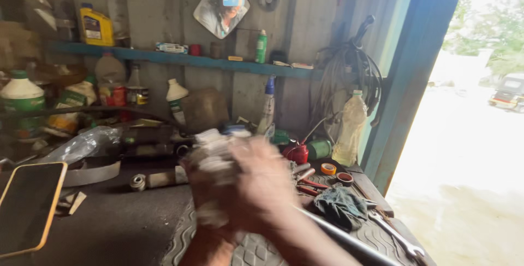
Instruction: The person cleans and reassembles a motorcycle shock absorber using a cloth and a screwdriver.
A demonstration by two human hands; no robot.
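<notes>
**Two hands bunched on a pale rag over a cluttered workshop desk**

Desk [109,228]: dark, grimy top running along a corrugated wall; a ribbed rubber mat [376,236] covers its right end near the open doorway.

Wall shelf [180,58]: blue board above the desk. Carries a yellow jug [95,25], a green spray can [262,46] and small boxes.

Back of desk: row of bottles, among them a white bottle with green band [22,99] far left, a white-capped bottle [176,95] mid, and a tall pale plastic bottle [350,126] by the door post. Coiled cables [349,72] hang above the last.

Phone [27,206]: dark screen, orange edge, lying flat at the left front corner, well apart from the hands.

Hands: both motion-blurred, centre of view, pressed together. Right hand [262,187] in front, fingers wrapped over a crumpled pale rag [213,159]. Left hand [199,189] behind and below, mostly hidden, also bunched against the rag. Grip of each looks closed on the cloth; blur hides finger detail. Rag is held above the mat's left edge, off the desk surface.

Right of the hands: a long metal bar [349,238] slants across the mat just under the right forearm. Dark blue-grey cloth [341,206] lies crumpled beside it. Spanner [398,238] near the mat's right edge. Red oil can [297,153], green can [319,148], orange tape roll [328,168] sit behind.
</notes>
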